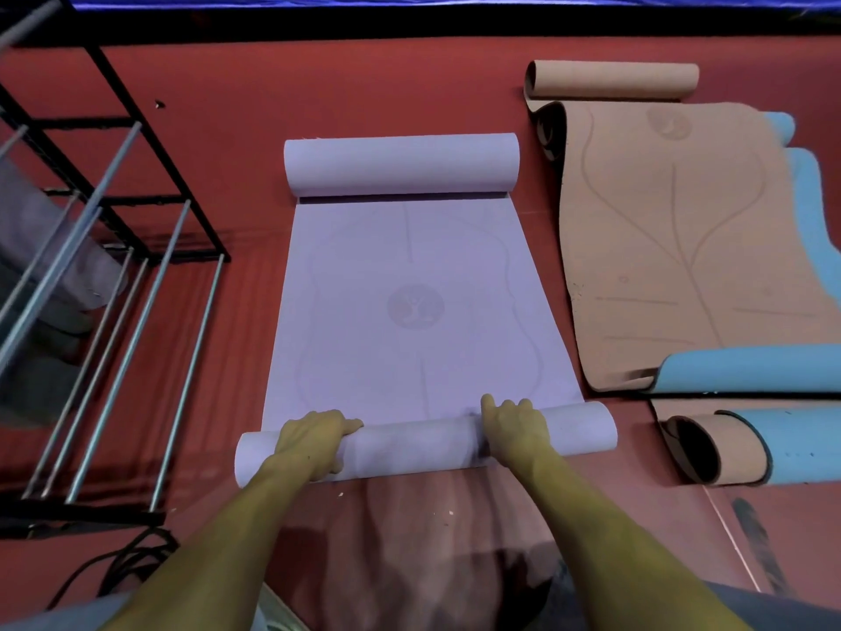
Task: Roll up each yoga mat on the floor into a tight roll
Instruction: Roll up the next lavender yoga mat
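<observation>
A lavender yoga mat [409, 321] lies on the red floor in the middle of the view, curled into a roll at both ends. Its near roll [414, 446] lies crosswise in front of me. My left hand [314, 441] lies over the left part of that roll with its fingers curved around it. My right hand [516, 425] covers the right part, fingers curled over the top and reaching onto the flat mat. The far roll [400, 163] lies untouched. To the right a tan mat [682, 248] lies partly unrolled over a blue mat [810, 207].
A black metal rack [113, 248] with silver bars stands at the left, with a black cable [123, 562] on the floor below it. The tan mat's curled ends lie at the far right [610, 79] and near right [710, 448]. Red floor [245, 111] surrounds the mats.
</observation>
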